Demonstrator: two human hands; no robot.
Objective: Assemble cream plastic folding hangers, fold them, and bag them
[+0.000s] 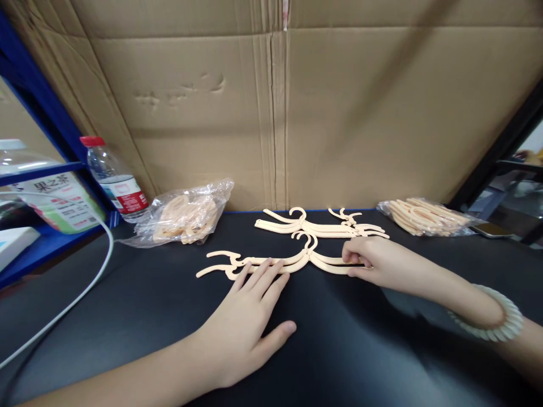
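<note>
A cream-coloured folding clothes hanger (292, 264) lies spread on the black tabletop, its hook pointing to the back and its left arm ending in curved prongs. My left hand (250, 325) rests flat across that left arm, fingers stretched and thumb out to the side. At the other end, my right hand (367, 260) pinches the right arm between thumb and curled fingers, which hide its tip. Just behind lies a second cream hanger (292, 227), partly folded, touched by neither hand as far as I can see.
A clear bag of cream hanger parts (182, 217) lies back left, another bag of hangers (424, 217) back right. A red-capped bottle (119, 181) stands beside a blue shelf frame (40, 175). A white cable (95, 277) crosses the left side. Cardboard (203, 113) walls the back.
</note>
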